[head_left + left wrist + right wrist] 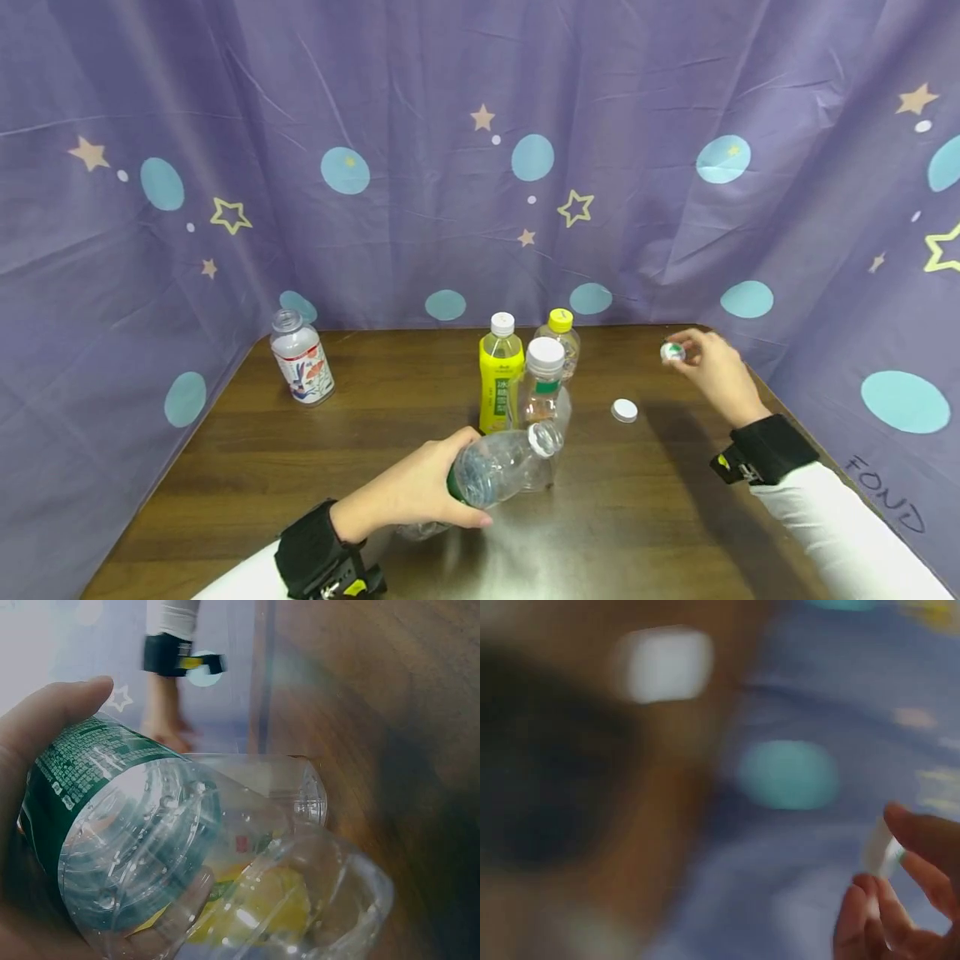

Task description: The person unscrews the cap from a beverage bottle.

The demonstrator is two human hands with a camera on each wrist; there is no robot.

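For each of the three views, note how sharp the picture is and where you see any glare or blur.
Head view: mostly sharp, with a pale sheen on the table before the left hand holding the clear bottle. Left wrist view: the bottle is sharp with bright glints, the far sleeve blurred. Right wrist view: heavily blurred; only the right hand pinching a white cap can be made out.
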